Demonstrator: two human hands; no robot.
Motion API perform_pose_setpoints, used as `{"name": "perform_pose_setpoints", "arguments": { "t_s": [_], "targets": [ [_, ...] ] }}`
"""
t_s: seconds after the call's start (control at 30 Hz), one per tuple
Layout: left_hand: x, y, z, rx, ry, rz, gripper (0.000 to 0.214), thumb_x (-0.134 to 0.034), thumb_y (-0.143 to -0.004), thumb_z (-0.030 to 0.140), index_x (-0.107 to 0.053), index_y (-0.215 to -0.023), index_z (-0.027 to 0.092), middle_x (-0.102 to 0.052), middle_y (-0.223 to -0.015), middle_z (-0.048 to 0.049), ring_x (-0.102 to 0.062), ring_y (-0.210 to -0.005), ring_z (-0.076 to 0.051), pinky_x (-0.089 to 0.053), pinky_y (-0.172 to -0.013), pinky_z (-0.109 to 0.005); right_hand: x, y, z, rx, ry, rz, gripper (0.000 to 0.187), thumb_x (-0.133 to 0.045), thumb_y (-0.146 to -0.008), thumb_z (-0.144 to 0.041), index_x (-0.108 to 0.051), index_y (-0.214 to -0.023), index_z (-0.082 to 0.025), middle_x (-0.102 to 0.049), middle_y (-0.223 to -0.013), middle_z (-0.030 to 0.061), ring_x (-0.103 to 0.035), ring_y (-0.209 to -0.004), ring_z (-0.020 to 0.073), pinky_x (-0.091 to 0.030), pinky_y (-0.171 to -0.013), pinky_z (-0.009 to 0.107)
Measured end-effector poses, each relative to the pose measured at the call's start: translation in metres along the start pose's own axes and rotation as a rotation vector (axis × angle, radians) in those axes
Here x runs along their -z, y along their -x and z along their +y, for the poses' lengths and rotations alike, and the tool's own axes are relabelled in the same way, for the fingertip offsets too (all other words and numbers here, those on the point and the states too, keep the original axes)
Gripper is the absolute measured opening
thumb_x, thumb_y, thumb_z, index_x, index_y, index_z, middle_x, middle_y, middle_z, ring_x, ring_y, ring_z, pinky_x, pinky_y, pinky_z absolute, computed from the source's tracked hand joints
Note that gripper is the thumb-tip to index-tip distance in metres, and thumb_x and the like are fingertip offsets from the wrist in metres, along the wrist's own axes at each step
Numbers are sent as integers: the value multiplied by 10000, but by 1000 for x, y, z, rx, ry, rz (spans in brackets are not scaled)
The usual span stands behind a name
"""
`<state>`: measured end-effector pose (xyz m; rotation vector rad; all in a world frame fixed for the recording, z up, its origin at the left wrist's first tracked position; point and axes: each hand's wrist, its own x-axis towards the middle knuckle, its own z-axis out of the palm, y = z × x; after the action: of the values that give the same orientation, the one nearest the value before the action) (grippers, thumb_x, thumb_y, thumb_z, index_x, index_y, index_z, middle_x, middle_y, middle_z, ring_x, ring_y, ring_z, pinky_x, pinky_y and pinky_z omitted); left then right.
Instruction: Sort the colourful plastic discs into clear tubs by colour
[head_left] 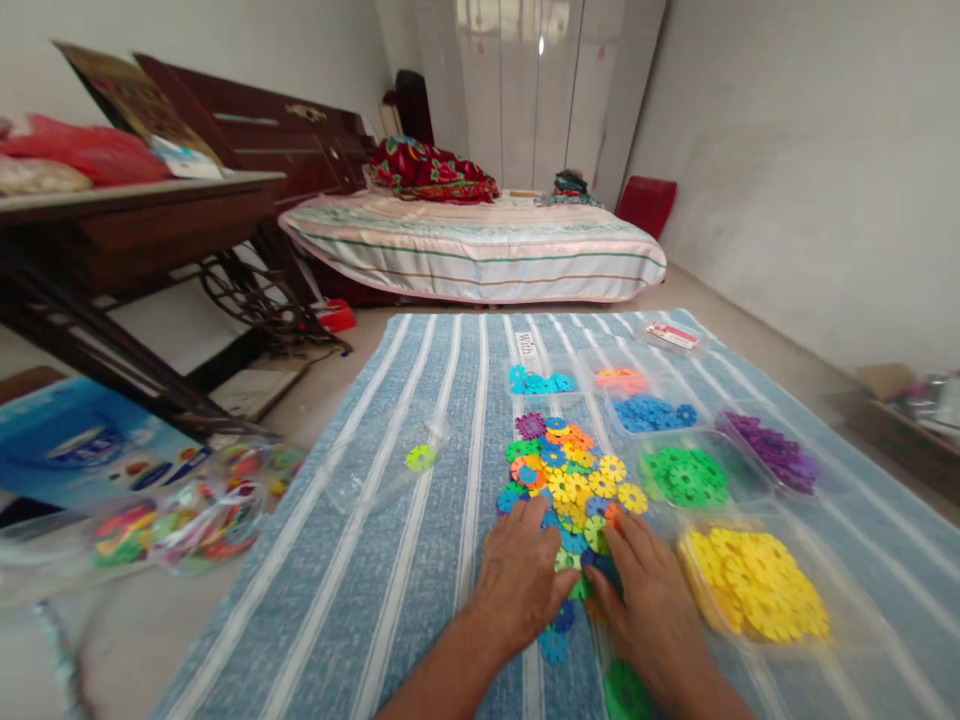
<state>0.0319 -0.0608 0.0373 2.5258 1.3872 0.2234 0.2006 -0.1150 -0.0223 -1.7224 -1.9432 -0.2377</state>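
A mixed pile of flower-shaped plastic discs (576,487) in yellow, blue, green and orange lies on the striped cloth. My left hand (516,572) rests on its near left side, fingers lowered onto the discs and thumb apart. On the near right side lies my right hand (651,585), fingers stretched over the discs, its thumb close to the left thumb. Neither hand visibly grips a disc; some discs are hidden beneath them. Right of the pile, clear containers hold yellow discs (761,588), green discs (684,475) and purple discs (776,452).
Farther back, clear containers hold blue discs (651,413), light blue discs (541,383) and orange discs (622,380). A lime disc (421,458) lies in a clear container at left. Beyond the cloth (420,375) are a bed (480,265) and a sewing-machine table (142,205).
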Motion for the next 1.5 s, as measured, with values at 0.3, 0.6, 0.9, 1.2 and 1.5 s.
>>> {"name": "perform_pose_setpoints", "arguments": {
  "t_s": [0.3,0.6,0.9,1.2,1.5],
  "targets": [
    [-5,0,4,23,229,11,164,-674,-706,225,-566,-819,177,-561,-1107,-71,-517,-1042,-247,-445,-915,-403,-6,-5,7,56,-101,49,268,-537,-842,-261,-607,-1082,-167,-590,-1213,150,-535,-1142,307,-469,-918,508],
    [5,-9,-6,110,604,-15,176,-584,-636,138,-419,-612,193,-559,-794,-4,-523,-776,-150,-399,-712,-269,0,-14,9,67,-264,67,228,-544,-827,-179,-638,-1035,-173,-612,-1188,126,-538,-1153,265,-479,-937,475],
    [7,-12,-4,2,504,-20,108,-538,-713,142,-478,-636,189,-516,-670,19,-512,-706,-131,-348,-627,-240,-6,-14,9,33,-246,98,342,-507,-853,-172,-565,-1190,-163,-596,-1214,133,-530,-1166,268,-473,-948,491],
    [7,-20,4,58,263,-43,134,-483,-824,174,-609,-864,193,-598,-903,-47,-570,-893,-186,-430,-790,-295,-10,-12,11,24,-198,48,371,-530,-856,-244,-567,-1220,-183,-534,-1297,146,-483,-1215,295,-468,-938,508],
    [4,-22,6,101,299,-49,55,-541,-729,145,-551,-755,193,-575,-833,-21,-540,-836,-170,-404,-740,-279,-16,-8,14,69,-214,55,324,-529,-865,-267,-586,-1180,-216,-522,-1303,132,-492,-1204,304,-477,-918,518]
  ]
}}
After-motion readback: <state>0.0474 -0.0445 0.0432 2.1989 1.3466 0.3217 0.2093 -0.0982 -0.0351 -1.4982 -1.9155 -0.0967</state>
